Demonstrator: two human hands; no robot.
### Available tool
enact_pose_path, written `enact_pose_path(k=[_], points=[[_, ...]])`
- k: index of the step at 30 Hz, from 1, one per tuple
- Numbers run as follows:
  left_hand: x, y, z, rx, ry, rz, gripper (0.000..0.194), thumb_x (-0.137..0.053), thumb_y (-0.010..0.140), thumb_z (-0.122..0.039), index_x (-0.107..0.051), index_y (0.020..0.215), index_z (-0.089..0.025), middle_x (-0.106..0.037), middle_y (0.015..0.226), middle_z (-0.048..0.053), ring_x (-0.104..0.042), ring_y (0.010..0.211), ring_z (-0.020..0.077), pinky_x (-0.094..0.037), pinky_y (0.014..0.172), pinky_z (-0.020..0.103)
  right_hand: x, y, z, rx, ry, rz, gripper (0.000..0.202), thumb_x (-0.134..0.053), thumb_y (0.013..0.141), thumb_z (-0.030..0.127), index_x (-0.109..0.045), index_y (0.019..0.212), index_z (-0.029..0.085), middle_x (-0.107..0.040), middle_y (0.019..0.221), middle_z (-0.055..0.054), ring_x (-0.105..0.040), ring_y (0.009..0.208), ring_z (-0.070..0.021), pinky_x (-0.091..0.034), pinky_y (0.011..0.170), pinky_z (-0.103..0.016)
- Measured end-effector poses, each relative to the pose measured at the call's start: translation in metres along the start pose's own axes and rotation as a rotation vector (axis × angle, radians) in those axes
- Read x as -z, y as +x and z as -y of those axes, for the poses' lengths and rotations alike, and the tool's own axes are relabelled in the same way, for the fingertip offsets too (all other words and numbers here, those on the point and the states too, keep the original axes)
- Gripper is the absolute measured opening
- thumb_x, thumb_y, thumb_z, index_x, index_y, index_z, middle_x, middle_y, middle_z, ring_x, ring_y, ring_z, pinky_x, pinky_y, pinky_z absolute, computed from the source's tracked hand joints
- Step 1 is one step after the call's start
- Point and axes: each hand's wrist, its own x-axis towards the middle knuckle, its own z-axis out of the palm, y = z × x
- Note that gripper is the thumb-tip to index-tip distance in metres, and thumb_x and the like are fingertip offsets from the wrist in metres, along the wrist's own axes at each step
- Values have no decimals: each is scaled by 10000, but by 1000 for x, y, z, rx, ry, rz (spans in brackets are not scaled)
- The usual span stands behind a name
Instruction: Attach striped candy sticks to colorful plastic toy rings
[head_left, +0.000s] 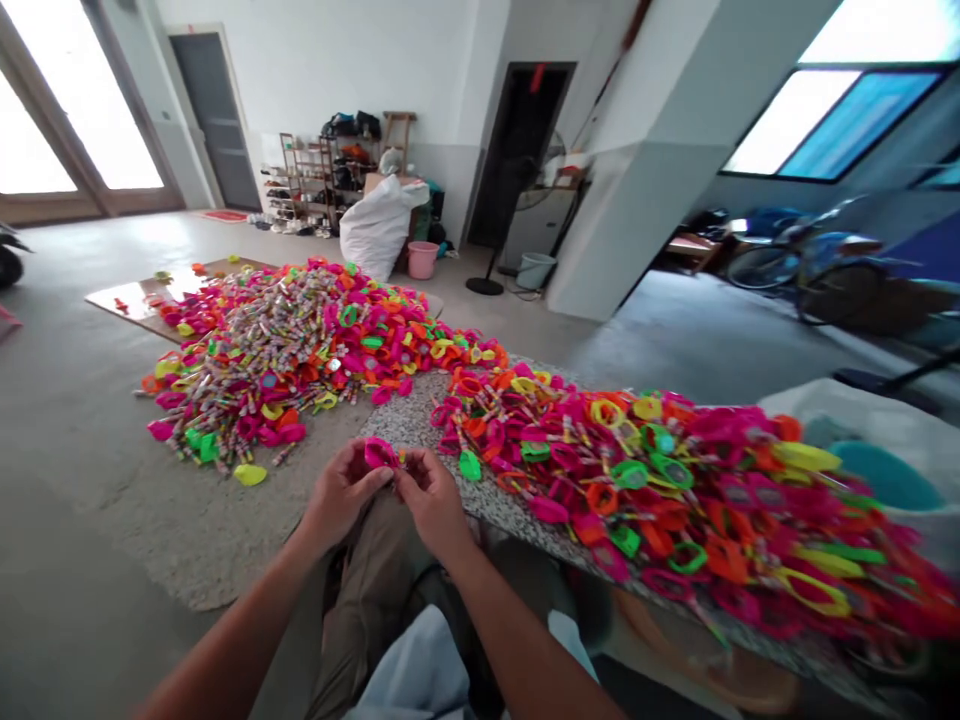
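In front of my lap my left hand (346, 489) pinches a bright pink plastic loop (380, 453) that looks like a toy watch. My right hand (430, 497) meets it from the other side, its thumb and fingers closed at the loop's right end. A tiny yellowish bit (402, 456) shows at those fingertips; its kind is too small to tell. To the right, a pile of similar pink, orange, yellow and green loops (630, 470) covers a speckled stone slab (420, 412). Several have small striped tubes attached.
A larger heap of loops and wrapped tubes (277, 340) lies ahead on the left, partly over a board (112, 298). Behind it stand a white sack (379, 228), a pink bucket (422, 260) and a shoe rack (306, 160). A bicycle (802, 265) stands far right.
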Motion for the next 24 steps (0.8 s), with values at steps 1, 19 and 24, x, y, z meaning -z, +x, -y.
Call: enact_pose_path(k=[1,19,24], points=[[-9,1,-1,-8,36,14,484,-870,777,-495,-670,1085,-180,-732,915,25,-672,823,157,-553,753,245,9,-3,3,1,17,-19,313,-747,875,456,-642,1031,206,-637,821,14,-564,671,-140,-467,608,-254],[-85,-1,-14,-967,974,333,512,-651,992,-221,-532,1487,-272,-675,1379,116,-573,1374,282,-447,1225,524,87,-30,45,-187,480,-184,442,-952,633,398,-647,866,179,-613,694,47,-563,593,-94,-514,538,-201],[-88,2,-3,-687,717,276,368,-691,984,-348,-687,1336,-241,-722,1272,123,-683,1207,261,-576,1073,431,98,-34,46,-301,572,-186,422,-973,631,365,-689,878,175,-665,737,22,-628,612,-111,-490,469,-179]])
